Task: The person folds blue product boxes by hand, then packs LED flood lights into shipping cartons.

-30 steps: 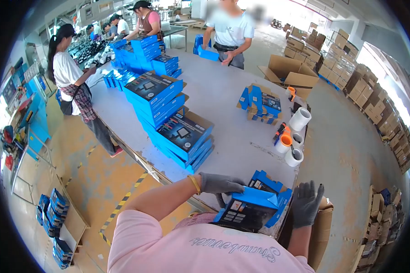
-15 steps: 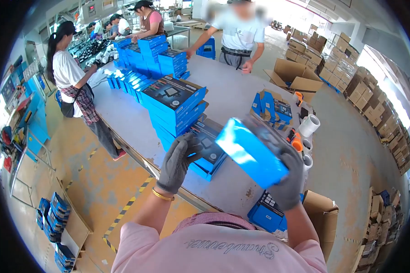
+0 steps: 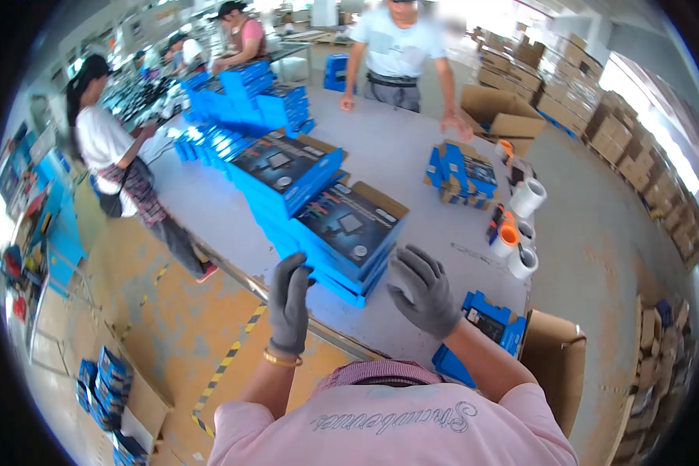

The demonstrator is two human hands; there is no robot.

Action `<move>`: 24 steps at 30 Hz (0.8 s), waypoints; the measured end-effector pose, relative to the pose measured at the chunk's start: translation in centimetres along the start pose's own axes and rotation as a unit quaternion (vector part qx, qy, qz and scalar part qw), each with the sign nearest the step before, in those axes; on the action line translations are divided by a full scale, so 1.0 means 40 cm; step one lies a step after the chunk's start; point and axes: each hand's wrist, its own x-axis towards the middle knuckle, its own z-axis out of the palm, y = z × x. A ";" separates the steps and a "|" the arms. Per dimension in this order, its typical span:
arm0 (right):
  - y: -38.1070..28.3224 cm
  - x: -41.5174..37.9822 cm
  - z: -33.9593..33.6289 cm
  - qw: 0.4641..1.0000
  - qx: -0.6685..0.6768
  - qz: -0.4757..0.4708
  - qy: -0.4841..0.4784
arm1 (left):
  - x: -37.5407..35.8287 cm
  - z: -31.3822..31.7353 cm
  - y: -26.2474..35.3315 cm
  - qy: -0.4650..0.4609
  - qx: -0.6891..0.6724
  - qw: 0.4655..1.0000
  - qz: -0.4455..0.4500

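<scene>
A blue box with a dark printed top (image 3: 351, 225) lies on the near stack, its brown cardboard flap raised at the far side. My left hand (image 3: 290, 299), in a grey glove, is at the stack's near left corner, fingers apart and holding nothing. On the right side of the same stack, my gloved right hand (image 3: 423, 291) has its fingers spread, with nothing in it. Behind and to the left rises a taller stack topped by another printed box (image 3: 283, 161). Flattened blue packaging (image 3: 485, 322) lies near my right forearm.
Tape rolls (image 3: 526, 198) and an orange tape roll (image 3: 505, 237) stand at the table's right edge. Blue cartons (image 3: 462, 175) lie before a co-worker (image 3: 400, 50) across the table. Open brown boxes (image 3: 555, 357) flank the right side. Another person (image 3: 105, 128) stands left.
The blue box from my right hand now lies on the near stack, and that hand has let go. My left hand has moved slightly down. The co-worker's hand has moved toward the blue cartons.
</scene>
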 end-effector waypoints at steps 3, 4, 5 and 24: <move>-0.019 -0.116 -0.034 0.959 0.157 0.228 0.061 | -0.086 0.060 -0.056 -0.203 0.018 0.979 -0.024; -0.028 -0.144 -0.041 0.914 0.229 0.321 0.099 | -0.100 0.124 -0.055 -0.333 0.093 0.938 0.016; -0.027 -0.159 -0.057 0.916 0.195 0.338 0.097 | -0.123 0.205 -0.047 -0.453 0.166 0.874 0.061; 0.226 -0.809 -0.370 0.794 -0.009 0.596 0.119 | -0.456 0.761 -0.382 -0.594 0.174 0.780 0.092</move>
